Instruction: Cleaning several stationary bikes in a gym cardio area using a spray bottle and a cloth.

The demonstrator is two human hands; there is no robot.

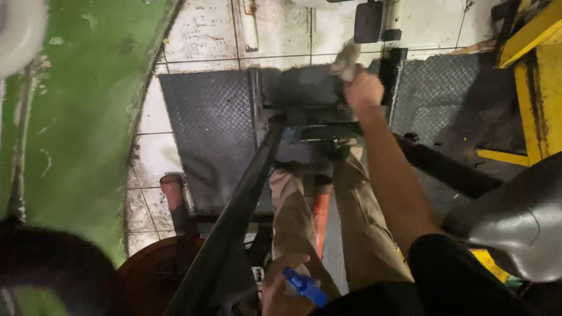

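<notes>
Hands amid clutter: right hand (363,89) gripping rag (346,58), black bar (234,216) alongside.

rag (345,58) in right hand (363,90)

We see a person from above, wearing a black short sleeve (445,263) that ends above the right elbow, leaving the forearm bare down to the right hand (363,90). The left hand (284,284) is bare too, with no glove or watch that we can make out. Both legs are in plain khaki trousers (357,216), creased at the knees; the shoes are too dark to tell
</notes>
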